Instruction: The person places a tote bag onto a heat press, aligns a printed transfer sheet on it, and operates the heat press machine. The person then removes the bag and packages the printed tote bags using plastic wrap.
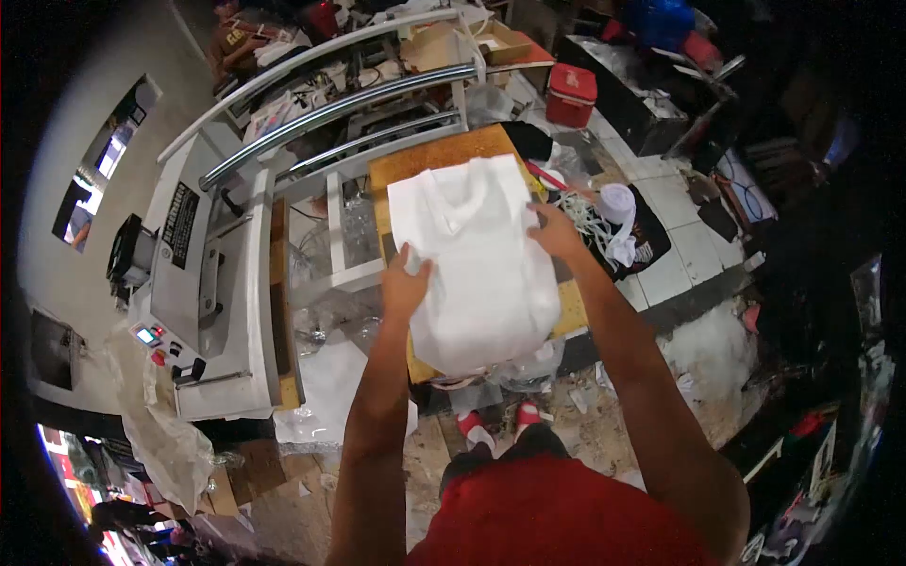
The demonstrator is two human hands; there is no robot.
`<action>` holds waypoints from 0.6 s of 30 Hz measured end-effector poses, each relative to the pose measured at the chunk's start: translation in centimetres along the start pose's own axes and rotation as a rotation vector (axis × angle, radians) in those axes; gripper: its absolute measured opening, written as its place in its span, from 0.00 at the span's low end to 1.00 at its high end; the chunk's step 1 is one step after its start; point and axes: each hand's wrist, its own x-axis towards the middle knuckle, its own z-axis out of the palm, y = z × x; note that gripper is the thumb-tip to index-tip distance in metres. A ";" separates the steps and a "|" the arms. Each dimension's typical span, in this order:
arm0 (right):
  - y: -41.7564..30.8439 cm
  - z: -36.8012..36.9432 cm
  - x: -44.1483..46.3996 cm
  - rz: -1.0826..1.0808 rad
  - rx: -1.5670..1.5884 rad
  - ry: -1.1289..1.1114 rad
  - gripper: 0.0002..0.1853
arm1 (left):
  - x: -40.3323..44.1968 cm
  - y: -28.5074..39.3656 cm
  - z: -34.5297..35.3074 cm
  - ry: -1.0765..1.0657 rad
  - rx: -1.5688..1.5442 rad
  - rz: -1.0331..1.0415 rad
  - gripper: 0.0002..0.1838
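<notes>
A white folded shirt (481, 274), its neckline at the far end, lies over a yellowish board (385, 177) in front of me. At its left edge, my left hand (406, 283) is closed on the fabric, thumb on top. Higher up on the opposite edge, my right hand (555, 232) also grips the shirt, with its fingers partly hidden against the cloth. The near end of the shirt bulges and hangs towards the board's front edge. What lies under the shirt is hidden.
Left stands a large white machine (203, 283) with metal rollers (330, 123) and a lit control panel (151, 338). Right of the board are a roll of white tape (618, 203) and a red box (572, 94). Plastic scraps litter the floor. Another person (236, 42) is far back.
</notes>
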 end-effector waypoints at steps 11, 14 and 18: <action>3.5 1.6 1.4 -0.025 0.002 0.142 0.18 | 0.2 -2.0 4.7 0.068 0.449 0.040 0.29; 3.3 1.6 1.7 -0.011 -0.024 0.106 0.17 | 0.7 -2.0 5.4 0.066 0.477 -0.009 0.26; 2.6 0.8 1.8 -0.001 0.013 0.056 0.17 | 1.7 -2.5 2.4 0.082 0.200 -0.014 0.24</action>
